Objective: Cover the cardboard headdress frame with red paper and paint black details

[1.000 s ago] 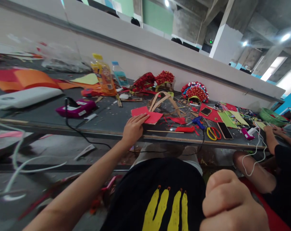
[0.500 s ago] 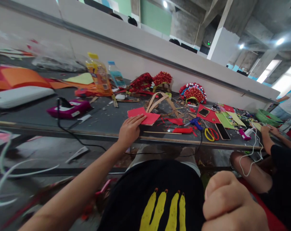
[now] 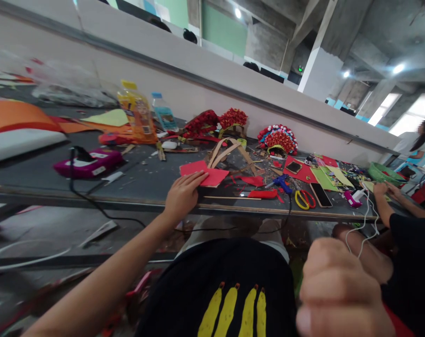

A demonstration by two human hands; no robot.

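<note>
red paper (image 3: 215, 177), either folded or in 2 overlapping pieces, i could not tell which, lay on the dark table (image 3: 138, 189) near its front edge. the left hand (image 3: 182, 196) rested palm down on its left part, fingers stretched out and close together, pressing from above rather than gripping. the right hand (image 3: 342, 288) was raised in front of the body, blurred and close to the camera, well apart from the table; its fingers were curled into a fist, and i could not tell whether anything was inside.

just behind the paper stood bent tan strips (image 3: 228, 150). in front of it lay a thin stick (image 3: 226, 197), and to the right a red-handled tool (image 3: 263, 194), a blue glue gun (image 3: 282, 184), scissors (image 3: 305, 200) with 1 yellow and 1 red loop, and a phone (image 3: 321, 195). toward the wall stood 2 bottles, an orange one (image 3: 137, 117) and a blue-capped bottle (image 3: 165, 112), and a beaded red headpiece (image 3: 279, 139). a purple power strip (image 3: 89, 163) sat on the left. at far right, another person's hands (image 3: 381, 188) were near a green basket (image 3: 388, 174).
</note>
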